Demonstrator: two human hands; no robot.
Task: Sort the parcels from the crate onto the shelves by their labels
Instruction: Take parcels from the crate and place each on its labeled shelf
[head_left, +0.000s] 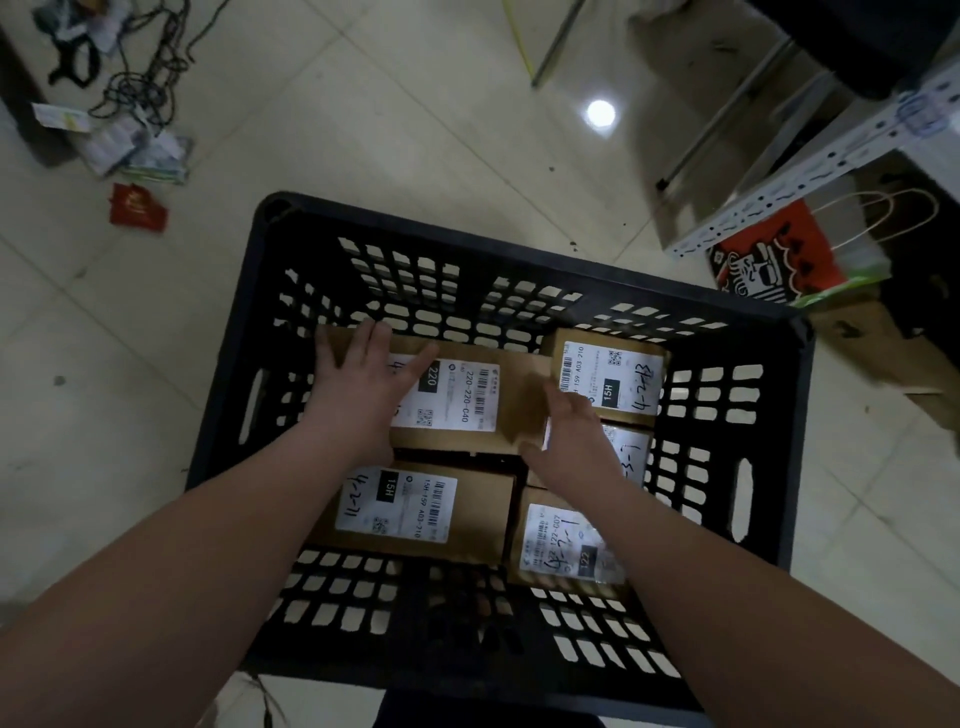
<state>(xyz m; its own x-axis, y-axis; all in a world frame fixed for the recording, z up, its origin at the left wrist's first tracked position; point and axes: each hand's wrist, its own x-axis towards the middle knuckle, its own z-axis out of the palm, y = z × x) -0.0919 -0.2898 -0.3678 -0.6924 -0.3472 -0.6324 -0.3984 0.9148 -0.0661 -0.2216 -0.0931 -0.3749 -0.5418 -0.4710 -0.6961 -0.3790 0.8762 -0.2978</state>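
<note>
Parcel labelled 220 (470, 402), in black crate (467, 234): left hand (363, 382) flat on top, right hand (571, 431) straight-fingered against its end; pick-up apparently beginning, and the next move likely calls for squeezing and lifting clear of neighbouring boxes (613, 379).

Brown cardboard parcels lie label-up in a black slotted crate (519, 249).
The largest parcel (467, 400), marked 220, lies flat at the far side, with a 15H parcel (608, 376) just right of it. A second 15H parcel (410, 506) lies near left, a 122 parcel (561, 540) near right, and a fifth parcel (631, 452) (mostly hidden) lies between the right-hand two.
</note>
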